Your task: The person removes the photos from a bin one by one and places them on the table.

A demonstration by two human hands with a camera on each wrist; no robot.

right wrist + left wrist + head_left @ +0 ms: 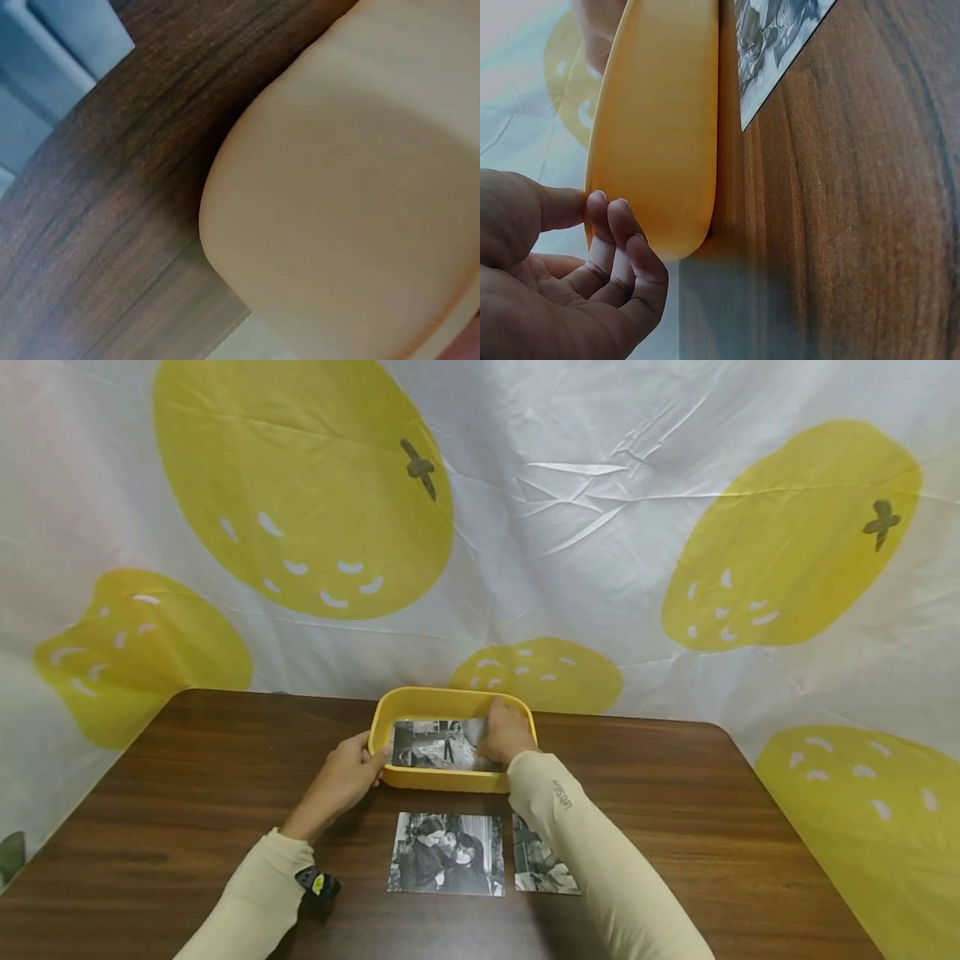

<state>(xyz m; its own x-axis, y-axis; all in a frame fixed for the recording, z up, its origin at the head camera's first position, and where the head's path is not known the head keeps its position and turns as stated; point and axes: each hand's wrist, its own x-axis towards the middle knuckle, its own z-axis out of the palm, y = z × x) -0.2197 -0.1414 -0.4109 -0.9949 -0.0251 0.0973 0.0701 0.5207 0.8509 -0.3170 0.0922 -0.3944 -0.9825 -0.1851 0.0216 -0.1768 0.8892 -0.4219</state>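
The left hand [347,775] pinches the rim of the yellow tray [450,780] on the bench [225,793], while the right hand [510,732] is inside, over one end of a black-and-white photo [435,745] (its grip? can't tell), two more prints [447,855] lying in front.

The wood-grained table [675,810] bears a yellow tray [442,780] and, nearer, two black-and-white photographs [447,870].

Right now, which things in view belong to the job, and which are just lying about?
In the job: yellow box, pinched by left hand; right hand; photo inside box; probably near photo, half-hidden photo.

Just around: table, fruit-print cloth, black wrist gadget.
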